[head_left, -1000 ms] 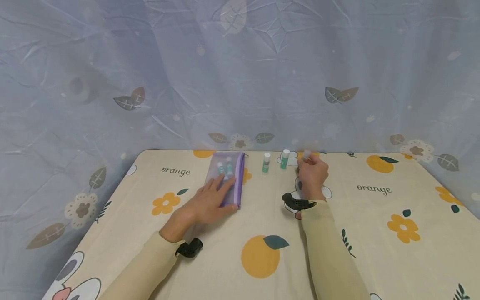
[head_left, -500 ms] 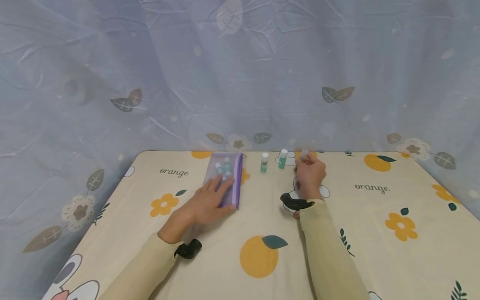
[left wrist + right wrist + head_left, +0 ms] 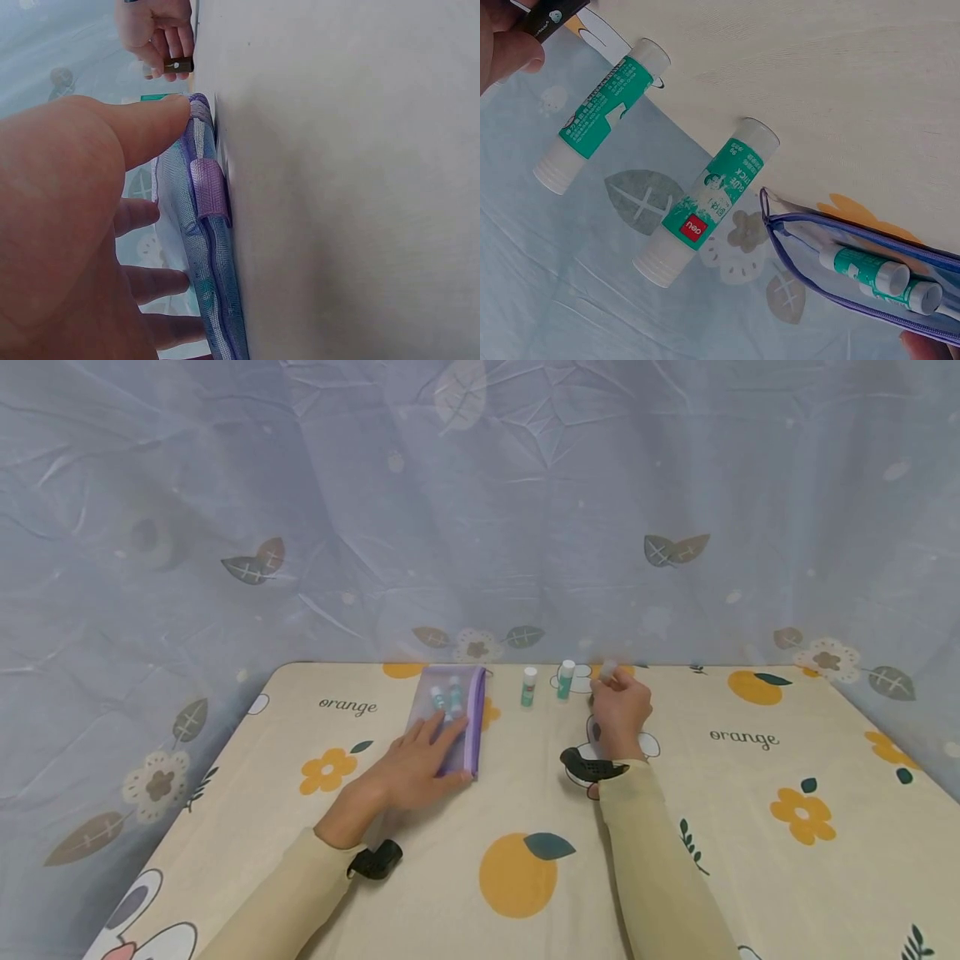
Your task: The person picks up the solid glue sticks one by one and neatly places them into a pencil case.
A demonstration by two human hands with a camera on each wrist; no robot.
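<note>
On the left, a translucent mesh zip pouch [image 3: 424,700] with a purple border lies flat, green-and-white glue sticks [image 3: 864,268] inside. My left hand [image 3: 414,767] rests on its near part, fingers spread and thumb at the purple edge. To the right of the pouch two glue sticks, one [image 3: 528,687] nearer the pouch and another [image 3: 566,680] farther right, stand upright with white caps. Beyond them, my right hand [image 3: 622,708] grips a black-labelled glue stick [image 3: 553,16] with a pale cap; its lower part is mostly hidden by the fingers.
A cream cloth [image 3: 525,802] with orange and flower prints covers the table. Close behind its far edge hangs a grey-blue patterned curtain [image 3: 480,510]. Black wrist cameras sit on both wrists, the left one [image 3: 378,859] low over the cloth.
The head view has shifted slightly. Both hands keep their places, the left on the pouch and the right around the black-labelled glue stick.
</note>
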